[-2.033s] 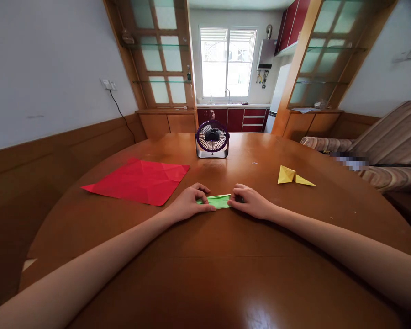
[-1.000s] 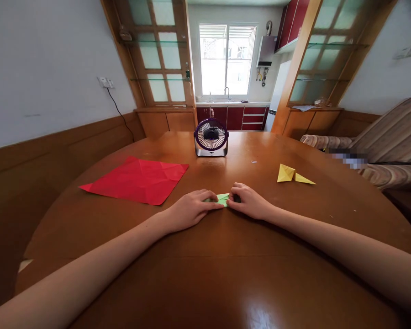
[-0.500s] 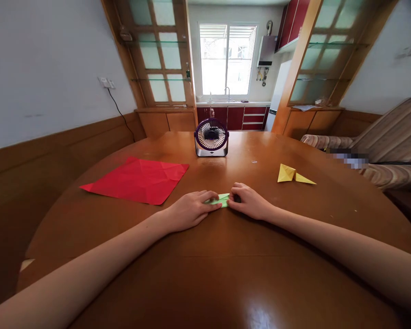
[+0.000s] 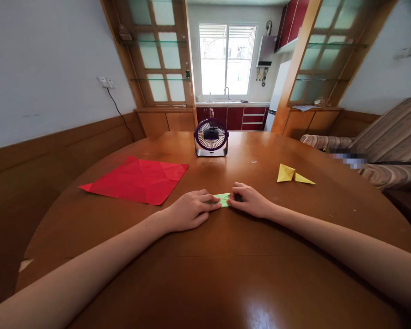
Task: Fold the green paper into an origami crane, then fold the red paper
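Running left to right along its long axis, the green paper (image 4: 223, 200) lay on the desk (image 4: 205, 283), a narrow, light strip with a slanting fold. I had my left hand (image 4: 192, 210) stretched over its left end, though I couldn't tell whether that grip was closed; my right hand (image 4: 248, 200) curled inward, grip pinching the right end.
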The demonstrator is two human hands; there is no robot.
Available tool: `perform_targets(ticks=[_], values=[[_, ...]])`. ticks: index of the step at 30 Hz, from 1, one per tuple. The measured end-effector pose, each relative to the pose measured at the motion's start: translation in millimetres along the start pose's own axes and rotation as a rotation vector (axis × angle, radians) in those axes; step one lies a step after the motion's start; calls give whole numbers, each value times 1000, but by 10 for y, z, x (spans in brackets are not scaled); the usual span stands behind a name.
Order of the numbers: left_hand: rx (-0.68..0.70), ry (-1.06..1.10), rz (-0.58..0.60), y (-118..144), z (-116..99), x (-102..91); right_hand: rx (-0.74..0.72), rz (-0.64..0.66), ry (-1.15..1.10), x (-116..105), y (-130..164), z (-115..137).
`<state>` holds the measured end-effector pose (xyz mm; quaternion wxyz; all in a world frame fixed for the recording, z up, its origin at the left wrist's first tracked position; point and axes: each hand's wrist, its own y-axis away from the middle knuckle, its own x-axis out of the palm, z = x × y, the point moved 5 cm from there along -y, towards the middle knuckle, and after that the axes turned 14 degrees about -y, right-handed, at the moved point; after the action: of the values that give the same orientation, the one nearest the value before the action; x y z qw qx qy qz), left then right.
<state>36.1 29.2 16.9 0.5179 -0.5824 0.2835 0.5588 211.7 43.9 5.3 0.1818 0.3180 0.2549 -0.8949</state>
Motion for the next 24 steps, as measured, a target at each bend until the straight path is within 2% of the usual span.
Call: perform_targets(ticks=[3, 6, 11, 15, 24], values=[[-4, 8, 10, 2, 1, -11, -71, 9, -80, -61, 29, -12], [2, 10, 5, 5, -2, -19, -202, 89, -132, -98, 68, 42], [7, 21, 3, 2, -20, -32, -393, 242, -46, -82, 125, 167], [-35, 68, 4, 10, 3, -33, -438, 284, 18, -76, 131, 188], [-123, 329, -24, 63, 171, -6, -491, 340, 68, -92, 123, 180]])
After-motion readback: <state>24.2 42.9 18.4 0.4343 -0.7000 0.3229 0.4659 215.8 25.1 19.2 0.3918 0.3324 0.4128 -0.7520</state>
